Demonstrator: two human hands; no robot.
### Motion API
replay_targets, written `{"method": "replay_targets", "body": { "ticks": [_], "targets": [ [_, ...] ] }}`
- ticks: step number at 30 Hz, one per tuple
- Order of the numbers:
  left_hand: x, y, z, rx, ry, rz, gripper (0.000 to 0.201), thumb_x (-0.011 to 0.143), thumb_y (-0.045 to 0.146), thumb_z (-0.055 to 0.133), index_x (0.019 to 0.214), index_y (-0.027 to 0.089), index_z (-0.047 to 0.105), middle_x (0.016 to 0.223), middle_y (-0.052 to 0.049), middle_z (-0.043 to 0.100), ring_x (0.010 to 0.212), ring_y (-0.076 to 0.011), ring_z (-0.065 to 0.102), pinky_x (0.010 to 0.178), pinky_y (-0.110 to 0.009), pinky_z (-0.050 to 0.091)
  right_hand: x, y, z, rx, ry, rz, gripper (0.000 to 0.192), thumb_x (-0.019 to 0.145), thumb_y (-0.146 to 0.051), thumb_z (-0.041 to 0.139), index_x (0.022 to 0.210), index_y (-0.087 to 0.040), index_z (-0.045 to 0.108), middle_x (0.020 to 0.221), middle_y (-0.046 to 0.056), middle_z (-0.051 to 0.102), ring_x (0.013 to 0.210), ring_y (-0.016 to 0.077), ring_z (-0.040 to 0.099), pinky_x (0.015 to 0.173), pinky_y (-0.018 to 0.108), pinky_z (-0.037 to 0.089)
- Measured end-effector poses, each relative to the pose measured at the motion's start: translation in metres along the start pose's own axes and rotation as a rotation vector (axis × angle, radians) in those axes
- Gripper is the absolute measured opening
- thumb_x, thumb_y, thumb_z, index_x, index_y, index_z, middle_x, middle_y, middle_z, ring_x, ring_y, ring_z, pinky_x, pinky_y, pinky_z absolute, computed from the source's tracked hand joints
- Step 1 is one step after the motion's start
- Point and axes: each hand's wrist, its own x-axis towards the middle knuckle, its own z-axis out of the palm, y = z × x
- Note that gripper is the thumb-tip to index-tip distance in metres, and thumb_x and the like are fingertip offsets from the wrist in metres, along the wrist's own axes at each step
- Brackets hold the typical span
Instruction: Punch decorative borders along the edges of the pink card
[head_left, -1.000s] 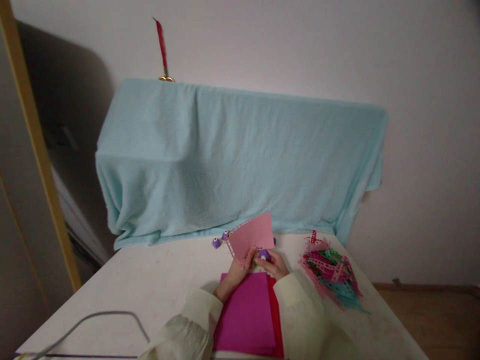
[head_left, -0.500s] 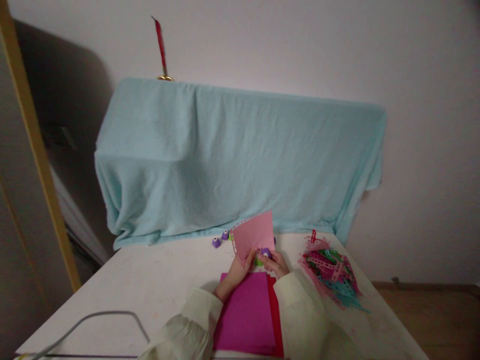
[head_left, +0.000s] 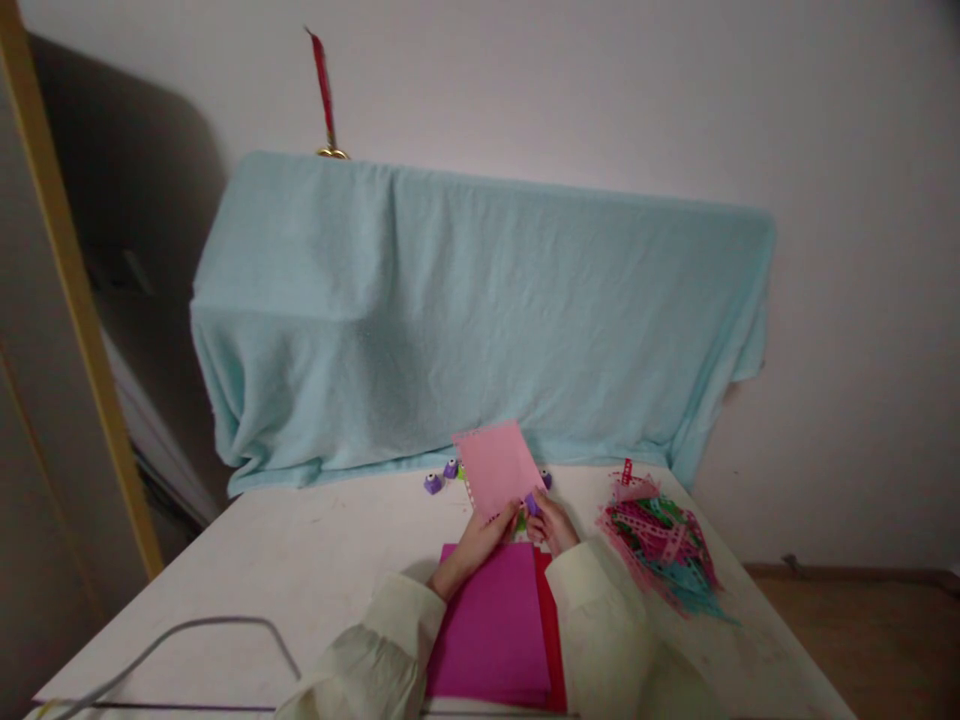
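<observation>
My left hand (head_left: pixel 480 542) holds a light pink paper sheet (head_left: pixel 495 467) by its lower edge, lifted above the white table (head_left: pixel 315 570). One edge of the sheet carries a row of punched holes. My right hand (head_left: pixel 553 523) grips a small purple and green paper punch (head_left: pixel 529 505) against the sheet's lower right edge. Both hands hover over a stack of magenta paper (head_left: pixel 495 625) with red sheets (head_left: pixel 553 630) under it.
Two small purple punches (head_left: pixel 441 477) stand on the table behind the sheet. A heap of punched pink, green and teal paper strips (head_left: pixel 660 545) lies to the right. A light blue cloth (head_left: pixel 480 310) drapes a bulky shape behind. A grey cable (head_left: pixel 187 640) loops at front left.
The pink sheet has been turned clockwise in my left hand, so its top edge now tilts the other way. My right hand with the punch has shifted slightly up along the sheet's edge.
</observation>
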Motion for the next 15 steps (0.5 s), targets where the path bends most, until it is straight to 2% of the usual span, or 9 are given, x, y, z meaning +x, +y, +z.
{"method": "replay_targets", "body": {
  "ticks": [3, 9, 12, 15],
  "targets": [
    [0.0003, -0.0039, 0.0001, 0.054, -0.029, 0.009, 0.046, 0.085, 0.053, 0.044, 0.067, 0.013, 0.056, 0.052, 0.002, 0.048, 0.048, -0.0101, 0.043, 0.05, -0.024, 0.035, 0.0004, -0.0001, -0.0008, 0.017, 0.007, 0.045, 0.049, 0.072, -0.064, 0.058, 0.061, -0.016, 0.055, 0.04, -0.01, 0.026, 0.03, 0.0035, 0.026, 0.033, 0.018, 0.021],
    [-0.0017, -0.0004, 0.0004, 0.067, -0.081, 0.037, 0.047, 0.087, 0.053, 0.039, 0.066, 0.014, 0.055, 0.052, 0.002, 0.049, 0.049, -0.0104, 0.045, 0.053, -0.024, 0.037, 0.0015, -0.0004, -0.001, 0.063, 0.029, 0.044, 0.047, 0.074, -0.061, 0.058, 0.06, -0.016, 0.053, 0.04, -0.01, 0.027, 0.031, 0.0034, 0.026, 0.033, 0.018, 0.02],
    [-0.0023, 0.002, 0.0004, 0.085, -0.064, 0.036, 0.049, 0.086, 0.055, 0.039, 0.067, 0.015, 0.058, 0.053, 0.001, 0.052, 0.052, -0.0121, 0.047, 0.055, -0.025, 0.04, 0.0019, -0.0014, -0.0009, 0.088, -0.001, 0.028, 0.045, 0.075, -0.058, 0.059, 0.063, -0.015, 0.054, 0.042, -0.009, 0.032, 0.032, 0.0031, 0.025, 0.033, 0.018, 0.019],
    [-0.0027, 0.005, -0.0001, 0.11, -0.007, 0.039, 0.048, 0.084, 0.057, 0.042, 0.069, 0.015, 0.062, 0.056, -0.002, 0.058, 0.064, -0.0169, 0.055, 0.064, -0.029, 0.045, 0.0023, -0.002, -0.001, 0.104, 0.0, 0.027, 0.041, 0.075, -0.055, 0.06, 0.065, -0.016, 0.054, 0.044, -0.008, 0.034, 0.033, 0.0033, 0.026, 0.034, 0.018, 0.019]
  ]
}}
